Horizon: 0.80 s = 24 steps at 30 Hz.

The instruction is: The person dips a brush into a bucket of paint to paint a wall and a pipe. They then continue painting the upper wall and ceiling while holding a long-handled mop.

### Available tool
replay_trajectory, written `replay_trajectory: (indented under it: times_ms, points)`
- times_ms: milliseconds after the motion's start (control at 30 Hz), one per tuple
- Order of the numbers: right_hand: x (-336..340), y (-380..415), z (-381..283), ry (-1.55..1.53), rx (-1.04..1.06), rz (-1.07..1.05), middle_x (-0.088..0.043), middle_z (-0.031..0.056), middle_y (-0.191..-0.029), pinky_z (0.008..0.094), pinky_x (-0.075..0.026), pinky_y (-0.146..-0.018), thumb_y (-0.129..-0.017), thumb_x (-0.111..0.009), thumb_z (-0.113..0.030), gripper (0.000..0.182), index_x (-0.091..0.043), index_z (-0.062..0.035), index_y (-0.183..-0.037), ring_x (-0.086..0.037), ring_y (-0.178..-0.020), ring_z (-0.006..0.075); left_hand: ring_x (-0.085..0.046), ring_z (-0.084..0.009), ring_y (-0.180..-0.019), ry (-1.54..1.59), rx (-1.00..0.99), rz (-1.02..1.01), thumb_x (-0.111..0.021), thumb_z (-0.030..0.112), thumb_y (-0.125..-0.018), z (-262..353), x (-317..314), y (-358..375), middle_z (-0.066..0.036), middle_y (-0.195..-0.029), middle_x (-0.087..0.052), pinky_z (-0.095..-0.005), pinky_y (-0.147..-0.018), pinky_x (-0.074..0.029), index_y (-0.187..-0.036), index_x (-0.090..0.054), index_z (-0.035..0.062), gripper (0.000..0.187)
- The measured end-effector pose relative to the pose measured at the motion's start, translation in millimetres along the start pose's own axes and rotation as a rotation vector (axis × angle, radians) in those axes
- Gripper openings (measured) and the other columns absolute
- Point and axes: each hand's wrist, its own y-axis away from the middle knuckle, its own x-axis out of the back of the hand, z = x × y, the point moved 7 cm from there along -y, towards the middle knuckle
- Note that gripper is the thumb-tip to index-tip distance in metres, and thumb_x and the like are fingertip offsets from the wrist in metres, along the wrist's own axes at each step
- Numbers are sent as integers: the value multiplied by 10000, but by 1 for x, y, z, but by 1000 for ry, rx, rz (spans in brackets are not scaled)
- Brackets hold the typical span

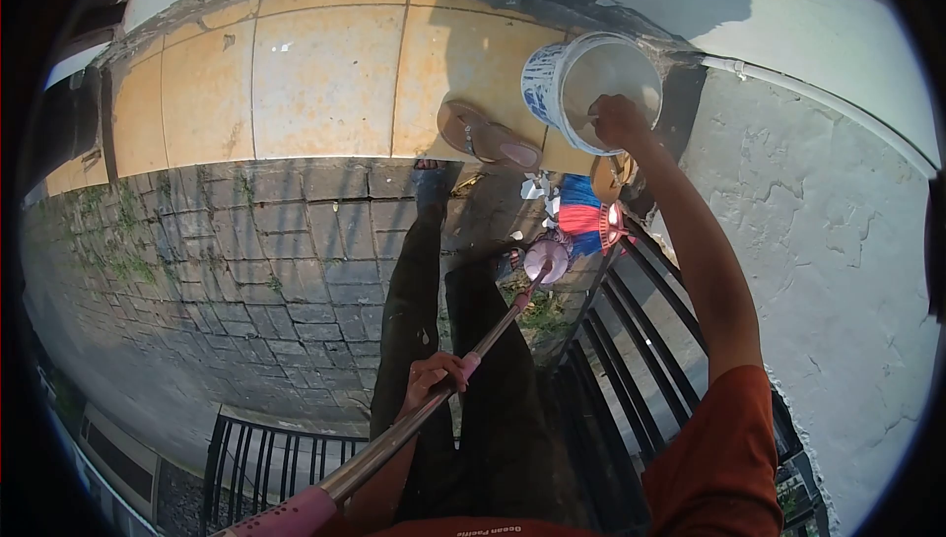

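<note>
My left hand (434,379) is wrapped round a pink and silver mop pole (396,431), which slants up from the lower left. At its far end a round pink mop head (545,259) rests low beside my foot. My right arm stretches forward, and my right hand (621,123) is closed over the mouth of a white paint bucket (547,92) with blue markings. What the right fingers hold, if anything, I cannot make out. The bucket stands on the yellowish tiles, its inside looking pale grey.
Sandals (485,135) lie on the tiled ledge (325,74) left of the bucket. Blue and red broom bristles (583,212) sit below it, near white scraps (534,188). A black metal gate (636,340) and a rough grey wall (778,212) stand to the right. Brick paving (256,271) spreads left.
</note>
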Motion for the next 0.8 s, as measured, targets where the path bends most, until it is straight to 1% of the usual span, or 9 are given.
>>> replay_trajectory:
  times_ms: [67,100,167,267,400,467,600,667,800]
  points:
    - [23,8,-2,218,-91,72,-635,221,-944,435,-505,-790,-784,-569,-86,168,-649,-25,-918,-623,-911,357,-545,-251,-903,56,-2,15,-455,206,-771,-3,-2,-1,-139,-644,-622,-352,-867,-400,-720,-665,-68,349]
    - [27,7,-1,220,-85,74,-635,221,-944,435,-505,-790,-784,-569,-86,168,-649,-25,-918,-623,-911,357,-545,-251,-903,58,-7,20,-455,206,-771,-6,-2,-1,-139,-644,-622,-352,-867,-400,-720,-665,-68,349]
    - [45,7,-8,281,11,259,-635,221,-916,430,-524,-734,-794,-541,-71,127,-635,-17,-860,-634,-867,358,-562,-251,-869,150,29,34,-440,212,-785,-12,-1,0,-143,-627,-607,-340,-857,-410,-706,-657,-69,364]
    - [55,4,-9,303,17,371,-643,203,-882,423,-531,-708,-808,-520,-73,134,-641,-24,-837,-644,-831,350,-576,-251,-839,147,12,47,-427,222,-796,-11,-3,-2,-149,-619,-598,-340,-856,-416,-697,-653,-70,382]
    - [45,1,-6,349,-57,303,-650,197,-871,416,-534,-705,-821,-508,-86,158,-654,-30,-841,-649,-820,342,-581,-251,-841,50,-12,54,-421,232,-796,1,-7,-8,-151,-623,-601,-341,-854,-421,-700,-656,-70,394]
    - [37,3,-4,331,-190,180,-655,197,-888,410,-531,-731,-809,-518,-78,169,-666,-32,-875,-649,-859,334,-582,-252,-856,63,-13,44,-419,238,-791,3,-9,-9,-147,-620,-605,-341,-853,-421,-703,-658,-69,399]
    - [30,0,-14,259,-194,97,-653,211,-919,403,-527,-753,-793,-525,-86,190,-664,-7,-896,-641,-903,341,-583,-255,-852,62,0,43,-423,244,-778,1,-8,-11,-147,-611,-602,-340,-852,-421,-700,-658,-70,399]
    - [10,-14,0,56,-235,21,-645,236,-937,401,-521,-771,-775,-523,-108,216,-653,26,-883,-635,-911,353,-574,-233,-758,14,-6,51,-450,378,-794,7,-11,-15,-128,-607,-598,-331,-824,-412,-625,-644,-31,483]
    - [9,-25,-5,-200,-274,19,-640,255,-937,407,-515,-769,-767,-521,-129,244,-640,49,-883,-634,-885,362,-573,-224,-722,-3,14,74,-450,372,-798,12,-14,-20,-122,-601,-604,-337,-834,-413,-629,-651,-27,478]
